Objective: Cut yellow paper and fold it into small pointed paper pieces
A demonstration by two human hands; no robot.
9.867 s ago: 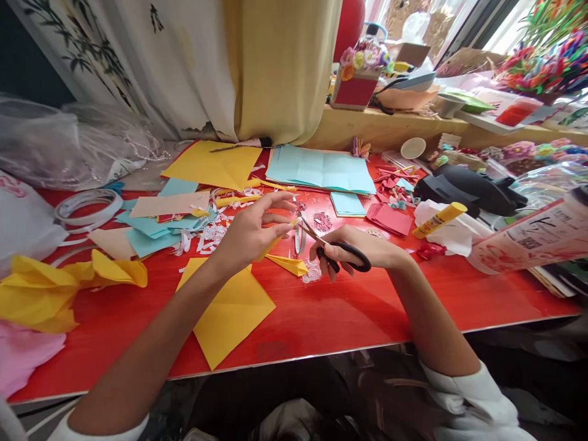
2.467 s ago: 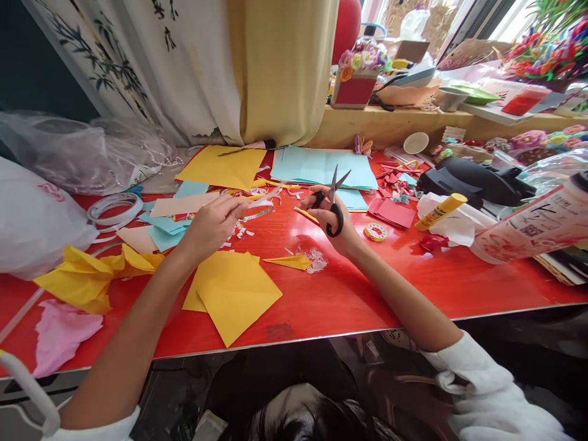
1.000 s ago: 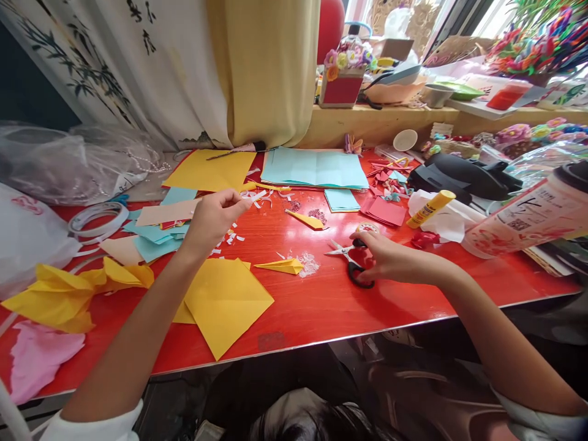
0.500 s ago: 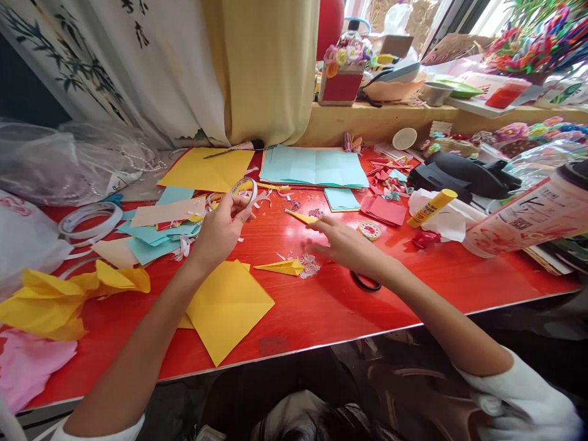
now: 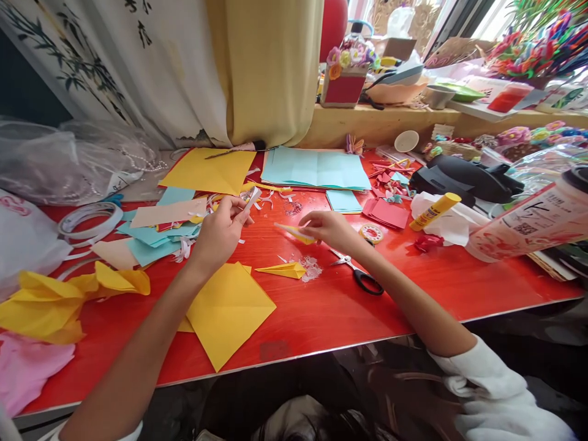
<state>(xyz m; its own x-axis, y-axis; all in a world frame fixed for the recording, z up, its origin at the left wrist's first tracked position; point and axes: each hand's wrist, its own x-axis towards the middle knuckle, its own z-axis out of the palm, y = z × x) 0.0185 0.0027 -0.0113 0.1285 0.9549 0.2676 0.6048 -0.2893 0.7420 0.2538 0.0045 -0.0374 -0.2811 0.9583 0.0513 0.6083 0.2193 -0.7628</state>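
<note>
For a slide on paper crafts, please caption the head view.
Left hand holding a tape roll, right hand holding folded yellow paper, scissors on the red table.

Red-painted table [image 5: 331, 312], glossy, under both my hands. Just this side of my left hand [image 5: 220, 229]: overlapping flat square yellow paper sheets [image 5: 232, 318]. Left of it: white ring-shaped tape rolls [image 5: 94, 232], then crumpled yellow paper [image 5: 114, 282] nearer me. Beyond it: large flat yellow paper sheet [image 5: 211, 171]. Near side of my right hand [image 5: 331, 229]: slim pointed folded yellow paper piece [image 5: 281, 270]; black-handled metal scissors [image 5: 366, 280] by the wrist. Beyond that hand: large creased light-blue paper sheets [image 5: 316, 168], small square light-blue paper stack [image 5: 343, 201]. Off to its right: pinkish-red paper pieces [image 5: 386, 212], stacked.
</note>
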